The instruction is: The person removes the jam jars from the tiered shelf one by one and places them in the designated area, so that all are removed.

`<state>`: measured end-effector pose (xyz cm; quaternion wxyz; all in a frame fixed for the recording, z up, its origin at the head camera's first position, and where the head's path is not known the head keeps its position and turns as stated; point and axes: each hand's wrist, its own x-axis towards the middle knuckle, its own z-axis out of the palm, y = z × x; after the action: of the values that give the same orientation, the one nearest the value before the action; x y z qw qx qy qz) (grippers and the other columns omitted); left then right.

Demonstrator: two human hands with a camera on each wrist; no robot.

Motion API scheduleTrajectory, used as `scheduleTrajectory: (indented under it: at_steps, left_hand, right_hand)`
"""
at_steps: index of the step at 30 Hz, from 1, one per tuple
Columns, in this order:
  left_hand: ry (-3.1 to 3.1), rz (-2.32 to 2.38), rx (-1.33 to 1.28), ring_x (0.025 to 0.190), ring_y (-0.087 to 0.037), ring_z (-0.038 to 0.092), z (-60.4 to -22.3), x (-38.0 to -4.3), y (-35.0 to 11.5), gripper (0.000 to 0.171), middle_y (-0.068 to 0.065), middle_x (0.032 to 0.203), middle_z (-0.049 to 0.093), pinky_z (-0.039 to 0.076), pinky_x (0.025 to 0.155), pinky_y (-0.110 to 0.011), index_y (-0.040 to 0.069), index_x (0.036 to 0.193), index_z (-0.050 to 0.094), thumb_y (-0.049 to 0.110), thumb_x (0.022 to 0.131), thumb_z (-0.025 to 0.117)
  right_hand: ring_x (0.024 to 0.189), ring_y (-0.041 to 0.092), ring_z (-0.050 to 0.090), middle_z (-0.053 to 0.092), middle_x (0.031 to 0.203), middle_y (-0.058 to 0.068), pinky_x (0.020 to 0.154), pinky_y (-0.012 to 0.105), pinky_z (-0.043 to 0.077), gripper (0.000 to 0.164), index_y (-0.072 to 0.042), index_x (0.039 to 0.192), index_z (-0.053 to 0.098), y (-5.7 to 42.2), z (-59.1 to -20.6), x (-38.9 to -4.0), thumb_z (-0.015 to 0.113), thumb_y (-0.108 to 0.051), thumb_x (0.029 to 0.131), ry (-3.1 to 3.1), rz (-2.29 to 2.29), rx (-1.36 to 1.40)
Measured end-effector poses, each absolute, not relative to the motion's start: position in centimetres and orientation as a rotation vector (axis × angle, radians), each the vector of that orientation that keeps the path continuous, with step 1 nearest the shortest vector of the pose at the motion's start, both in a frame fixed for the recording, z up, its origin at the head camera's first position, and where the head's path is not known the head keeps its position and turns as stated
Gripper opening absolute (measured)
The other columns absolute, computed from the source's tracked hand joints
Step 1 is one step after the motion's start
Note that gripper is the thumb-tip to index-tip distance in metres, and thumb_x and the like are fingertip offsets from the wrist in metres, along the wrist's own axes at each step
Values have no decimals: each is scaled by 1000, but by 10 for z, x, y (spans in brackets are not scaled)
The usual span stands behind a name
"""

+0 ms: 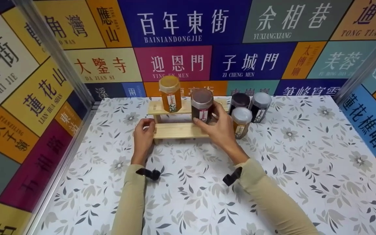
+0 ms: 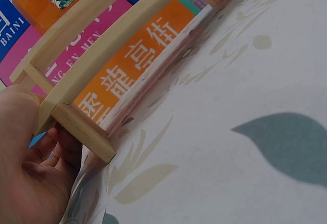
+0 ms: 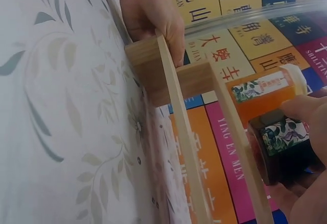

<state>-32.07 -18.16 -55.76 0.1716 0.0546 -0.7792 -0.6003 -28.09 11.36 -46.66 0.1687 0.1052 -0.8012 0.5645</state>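
Head view: the right hand (image 1: 220,127) is gripping a dark, faceted, translucent-lidded jar (image 1: 202,106) at 4 o'clock from an amber faceted jar (image 1: 171,98), while the left hand (image 1: 143,137) is gripping a pale, two-tier wooden stand (image 1: 178,131) at its 9 o'clock end, apparently steadying it.

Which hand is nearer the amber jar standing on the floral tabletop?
The right hand: it is just left of the amber jar, holding a dark jar. The left hand is farther, at the wooden rack's left end.

A dark jar (image 1: 201,106) is upright at the tiered wooden rack (image 1: 180,131).
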Motion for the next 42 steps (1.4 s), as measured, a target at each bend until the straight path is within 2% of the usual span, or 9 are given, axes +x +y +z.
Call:
scheduleTrajectory:
  at_steps: [9,14,22,27,33,42]
  left_hand:
    - [-2206,-1716,171,108,-21,65,-558,-321,-182,17,-13,117,70,53,88,-27,5,119,72,17,109,64]
    - [-2200,-1711,171,109,-22,66,-559,-322,-182,18,-14,117,71,54,89,-29,5,118,72,17,108,64]
    - [-2206,-1716,155,108,-22,66,-560,-320,-182,18,-13,117,71,53,87,-26,6,118,73,19,109,65]
    - [-2209,-1708,160,108,-22,67,-559,-320,-182,18,-13,117,71,54,89,-29,7,118,72,20,109,64]
    - [-2213,-1715,166,109,-22,66,-558,-321,-180,18,-13,117,71,54,91,-31,6,118,72,20,109,64]
    - [-2229,-1698,197,111,-22,66,-559,-321,-181,19,-12,118,70,54,94,-33,8,119,72,22,109,65]
  right_hand:
    - [131,29,69,67,147,15,109,43,58,88,-15,159,53,149,-463,-269,96,-34,84,-2182,1702,195]
    - [126,27,69,68,142,13,107,44,59,82,-13,155,56,179,-459,-269,96,-28,85,-2075,1716,130]
    - [124,20,67,69,142,7,110,39,55,73,-17,151,59,232,-464,-272,94,-26,87,-2015,1638,16]
    - [129,19,65,67,145,7,113,36,53,72,-16,151,59,266,-470,-278,93,-24,88,-2008,1567,-65]
    - [136,19,62,64,147,5,118,38,51,74,-16,154,55,297,-477,-276,91,-25,89,-2076,1484,-127]
    - [139,25,59,58,147,11,117,41,52,78,-9,152,50,313,-495,-278,92,-27,88,-2208,1603,-172]
